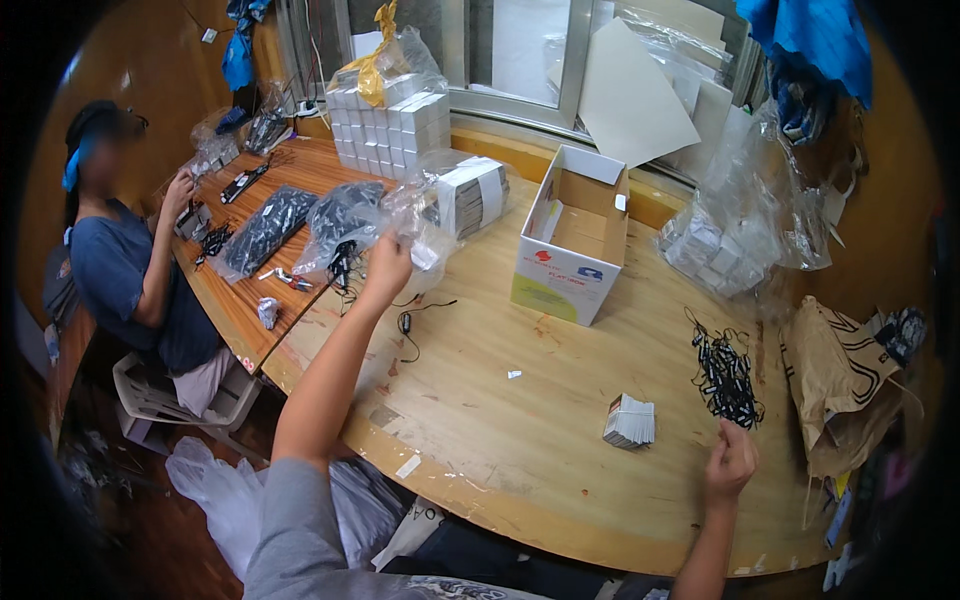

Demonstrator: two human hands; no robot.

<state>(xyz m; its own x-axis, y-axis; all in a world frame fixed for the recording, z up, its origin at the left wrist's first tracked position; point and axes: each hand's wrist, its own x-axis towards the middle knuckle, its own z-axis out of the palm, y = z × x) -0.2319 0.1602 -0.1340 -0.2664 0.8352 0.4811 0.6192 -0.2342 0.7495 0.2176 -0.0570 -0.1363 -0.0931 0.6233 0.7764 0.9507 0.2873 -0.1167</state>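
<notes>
My left hand (388, 268) reaches out over the middle-left of the table, its fingers closed on the edge of a clear plastic bag (428, 246). Beside it lie dark cables (343, 262), and one loose black cable (405, 321) trails over the wood. Close to the near right edge, my right hand (731, 462) has its fingers curled together at the lower end of a heap of thin black cables (727, 375). Whatever those fingers pinch, if anything, is too small to make out. A banded stack of white cards (630, 421) stands left of that hand.
An open cardboard box (568, 270) stands at centre back. White small boxes (392, 130) are stacked behind bags of dark parts (268, 228). A brown paper bag (830, 385) is at right. A co-worker (125, 260) sits at the left table, hands raised.
</notes>
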